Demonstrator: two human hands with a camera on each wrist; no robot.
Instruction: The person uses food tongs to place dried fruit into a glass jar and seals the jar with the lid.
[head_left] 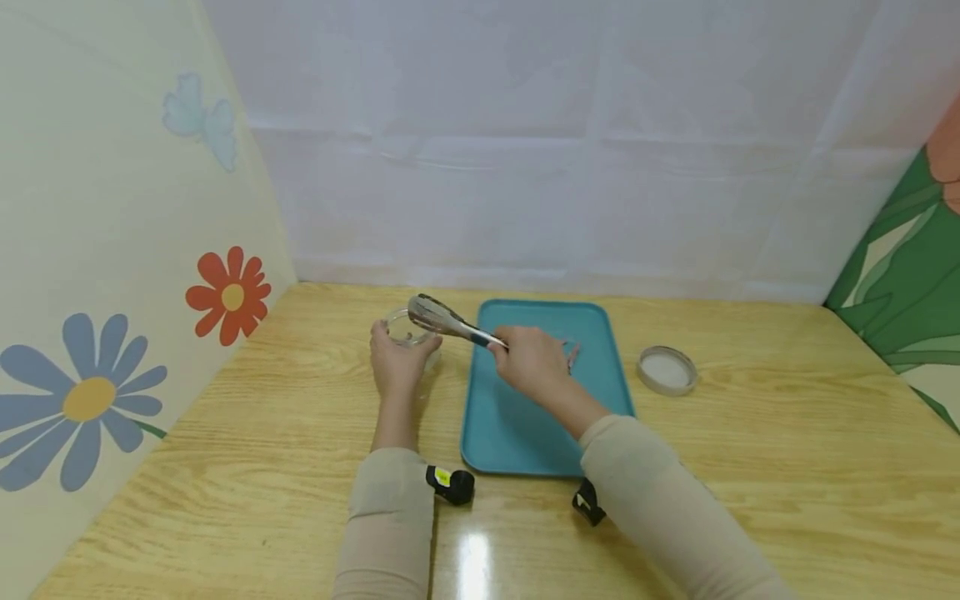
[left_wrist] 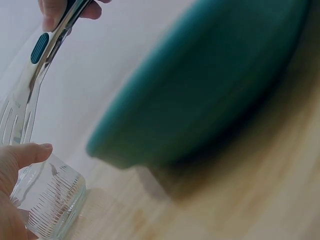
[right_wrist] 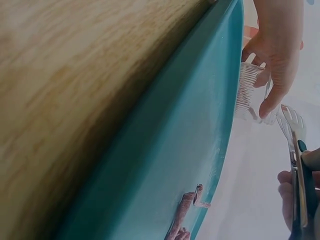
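On the table [head_left: 750,467], the jar [left_wrist: 57,200] was in the left hand [head_left: 400,362], left of the tray [head_left: 517,425], the tongs [head_left: 455,323] in the right hand [head_left: 534,358] between them, strips [right_wrist: 183,212] on the tray, the lid [head_left: 667,371] right of it, and the sheet [head_left: 555,150] behind everything.

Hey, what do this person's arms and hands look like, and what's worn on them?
The left hand and right hand are ungloved. The left sleeve and right sleeve are beige. A small black device with a yellow label shows beside the left sleeve.
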